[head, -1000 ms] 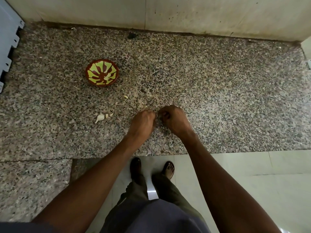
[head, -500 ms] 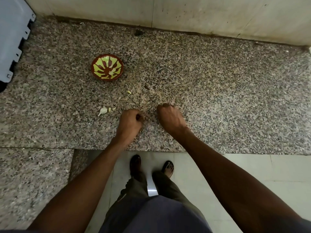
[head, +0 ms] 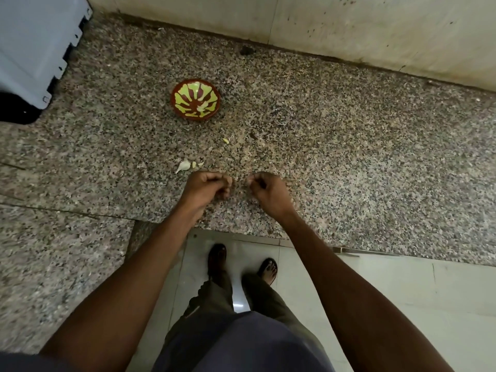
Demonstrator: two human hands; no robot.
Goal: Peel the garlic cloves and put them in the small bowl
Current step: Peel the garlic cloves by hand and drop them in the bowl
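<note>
Just below the middle of the frame, the person's left hand (head: 206,185) and right hand (head: 268,187) hang over the speckled granite counter (head: 349,157), a small gap between them. Both have their fingers curled tightly inward, fingertips meeting the thumbs as if pinching, but whatever lies inside either curl is hidden by the knuckles and lost against the mottled stone; I cannot tell whether either hand holds a clove or a scrap of skin.

Just up and left of the left hand lies a pale, papery garlic clove (head: 183,166), apart from the fingers, with two or three small pale peel fragments (head: 197,164) beside it. Another yellowish scrap (head: 226,141) lies further up, between the hands and the bowl; too small to say whether it is skin or garlic.

The small round brown bowl with a yellow-green leaf pattern (head: 195,102) stands at upper centre-left, well apart from both hands. Its glossy pattern makes it hard to tell whether any clove lies inside.

A grey-blue stepped panel (head: 35,44) is cut off at the upper left corner. A stained pale wall (head: 349,30) runs along the top. At the bottom, dark clothing hides much of the pale tiled floor (head: 402,285), where two sandalled feet (head: 241,264) show.
</note>
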